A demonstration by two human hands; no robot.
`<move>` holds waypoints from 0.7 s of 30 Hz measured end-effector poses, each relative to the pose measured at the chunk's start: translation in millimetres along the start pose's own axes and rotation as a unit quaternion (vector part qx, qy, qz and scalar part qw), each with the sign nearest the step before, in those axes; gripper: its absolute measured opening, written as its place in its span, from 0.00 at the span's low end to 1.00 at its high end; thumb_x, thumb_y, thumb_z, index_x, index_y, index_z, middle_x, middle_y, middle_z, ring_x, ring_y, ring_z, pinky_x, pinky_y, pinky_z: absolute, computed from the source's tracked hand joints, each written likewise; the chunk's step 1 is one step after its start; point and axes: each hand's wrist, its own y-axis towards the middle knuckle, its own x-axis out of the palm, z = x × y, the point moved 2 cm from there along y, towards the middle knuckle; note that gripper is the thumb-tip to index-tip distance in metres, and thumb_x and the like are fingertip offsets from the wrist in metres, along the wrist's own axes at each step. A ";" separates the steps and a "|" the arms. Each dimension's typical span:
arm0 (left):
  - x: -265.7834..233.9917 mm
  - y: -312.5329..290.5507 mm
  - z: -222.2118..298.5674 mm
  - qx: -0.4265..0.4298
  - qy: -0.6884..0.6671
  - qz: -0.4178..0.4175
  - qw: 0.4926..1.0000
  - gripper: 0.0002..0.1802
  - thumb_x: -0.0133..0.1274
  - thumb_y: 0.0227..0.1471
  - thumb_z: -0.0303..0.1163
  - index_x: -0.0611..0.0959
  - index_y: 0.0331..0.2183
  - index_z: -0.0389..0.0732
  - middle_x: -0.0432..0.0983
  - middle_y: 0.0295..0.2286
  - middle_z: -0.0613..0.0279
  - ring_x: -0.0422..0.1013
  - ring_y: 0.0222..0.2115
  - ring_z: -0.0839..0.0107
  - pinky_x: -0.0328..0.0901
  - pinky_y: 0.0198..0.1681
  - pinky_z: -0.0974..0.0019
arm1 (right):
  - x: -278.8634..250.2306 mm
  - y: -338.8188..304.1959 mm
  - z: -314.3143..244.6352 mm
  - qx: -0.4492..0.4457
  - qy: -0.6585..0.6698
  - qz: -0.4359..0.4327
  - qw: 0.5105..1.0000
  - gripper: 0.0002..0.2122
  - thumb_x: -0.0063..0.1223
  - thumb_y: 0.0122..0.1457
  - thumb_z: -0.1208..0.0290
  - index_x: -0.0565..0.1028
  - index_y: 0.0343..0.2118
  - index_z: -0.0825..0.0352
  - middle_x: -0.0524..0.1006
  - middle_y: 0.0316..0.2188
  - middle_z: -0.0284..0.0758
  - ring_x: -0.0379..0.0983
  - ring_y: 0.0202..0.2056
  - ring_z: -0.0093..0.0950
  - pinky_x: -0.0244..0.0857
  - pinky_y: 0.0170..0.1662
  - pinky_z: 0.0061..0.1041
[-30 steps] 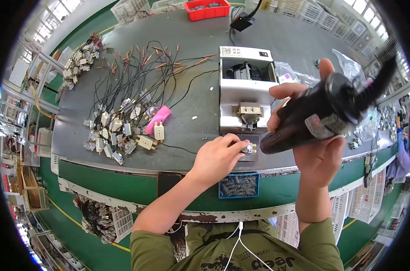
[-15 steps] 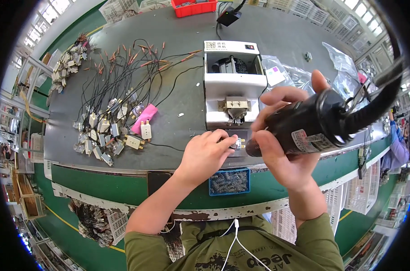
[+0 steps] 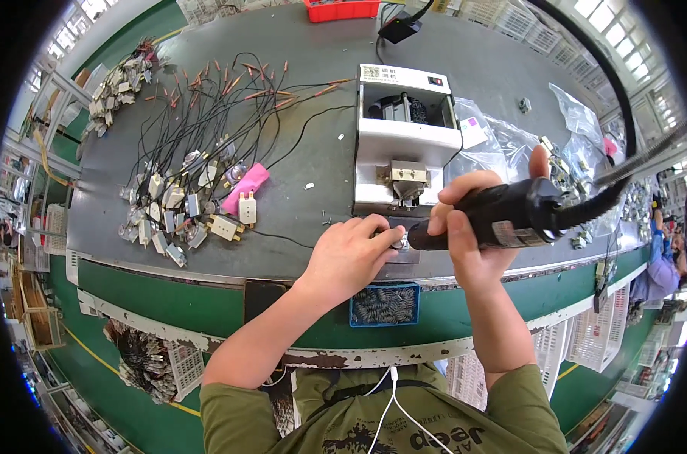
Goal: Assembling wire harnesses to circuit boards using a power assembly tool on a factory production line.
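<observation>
Just beside machine and tray, left hand pinches part, right hand clasps tool.

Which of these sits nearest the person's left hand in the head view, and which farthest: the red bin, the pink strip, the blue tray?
From the left hand, nearest first:
1. Blue tray: just below the hand, slightly right.
2. Pink strip: to the left, among the plugs.
3. Red bin: at the top edge, far across the table.
</observation>
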 end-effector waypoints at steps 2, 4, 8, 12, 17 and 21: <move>-0.6 -0.2 1.3 -0.001 0.005 0.001 1.000 0.16 0.63 0.49 0.33 0.82 0.42 0.47 0.75 0.38 0.65 0.75 0.35 0.61 0.69 0.39 0.58 | 0.9 0.9 -5.7 0.015 0.041 0.014 0.999 0.49 0.56 0.50 0.87 0.34 0.69 0.71 0.78 0.34 0.39 0.75 0.31 0.20 0.69 0.39 0.18; 0.9 -1.5 -0.6 0.000 0.001 0.001 1.000 0.16 0.63 0.49 0.34 0.82 0.42 0.48 0.75 0.38 0.65 0.75 0.35 0.61 0.69 0.39 0.58 | -4.8 4.0 1.9 -0.009 -0.016 -0.040 0.999 0.48 0.56 0.54 0.84 0.33 0.70 0.62 0.77 0.35 0.40 0.74 0.27 0.21 0.70 0.35 0.21; 1.5 -0.2 -0.3 0.005 0.004 0.001 1.000 0.16 0.63 0.49 0.34 0.82 0.43 0.48 0.75 0.38 0.66 0.75 0.35 0.61 0.69 0.39 0.58 | -6.0 3.9 4.8 -0.031 -0.064 -0.080 0.994 0.47 0.54 0.59 0.82 0.32 0.71 0.55 0.75 0.36 0.41 0.72 0.24 0.22 0.71 0.31 0.22; 1.1 -0.8 0.2 0.002 0.008 0.008 1.000 0.16 0.63 0.49 0.35 0.82 0.42 0.48 0.75 0.38 0.66 0.74 0.35 0.61 0.69 0.39 0.58 | 7.2 -0.2 0.5 0.000 -0.069 0.036 0.997 0.45 0.51 0.60 0.85 0.31 0.70 0.58 0.75 0.37 0.41 0.72 0.25 0.22 0.71 0.32 0.23; 1.4 -0.4 -0.3 0.002 0.006 -0.001 1.000 0.16 0.63 0.49 0.34 0.82 0.41 0.48 0.74 0.39 0.65 0.74 0.35 0.61 0.69 0.39 0.58 | 3.5 -6.4 3.6 -0.018 -0.104 0.040 0.994 0.47 0.58 0.52 0.86 0.36 0.68 0.73 0.78 0.35 0.37 0.75 0.32 0.19 0.69 0.42 0.19; 2.4 -1.3 -1.7 0.003 0.004 0.000 1.000 0.15 0.62 0.48 0.33 0.81 0.40 0.47 0.74 0.39 0.65 0.74 0.35 0.60 0.69 0.39 0.58 | -1.3 4.4 9.2 0.009 0.040 -0.041 0.998 0.47 0.56 0.48 0.88 0.39 0.68 0.74 0.78 0.35 0.37 0.75 0.32 0.20 0.68 0.42 0.18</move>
